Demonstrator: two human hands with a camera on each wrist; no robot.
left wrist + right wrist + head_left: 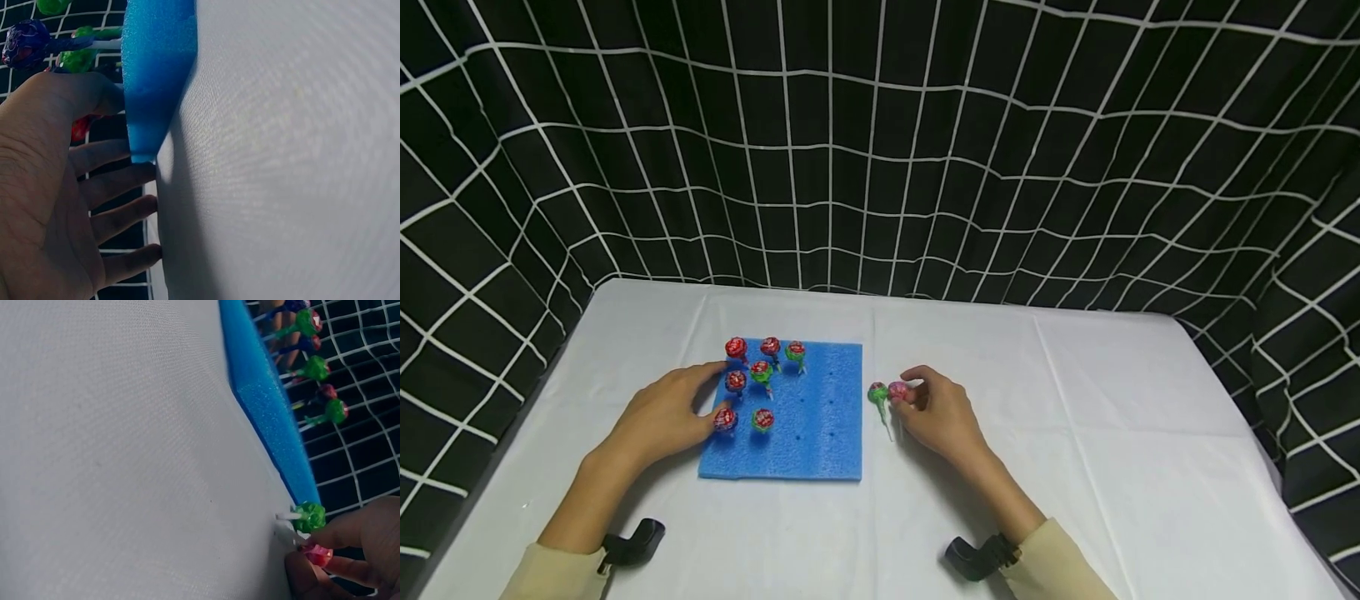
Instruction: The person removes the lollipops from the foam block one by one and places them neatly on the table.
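Observation:
A blue foam board (831, 454) carries several upright lollipops, such as a red one (736, 347) at its far left corner and a green-and-red one (763, 419) nearer the front. My left hand (666, 417) rests against the board's left edge, fingers spread and thumb on the foam beside a blue-and-red lollipop (726, 419). To the right of the board, my right hand (942, 414) pinches a pink lollipop (317, 555) by its wrapped head between thumb and fingers. A green lollipop (310, 517) lies on the table right beside it, its white stick pointing toward the front.
Small holes (831, 402) dot the right half of the board. A white cloth covers the table (1075, 450). Behind and at both sides hangs a black curtain (910, 150) with a white grid. Each wrist wears a black camera mount (638, 542).

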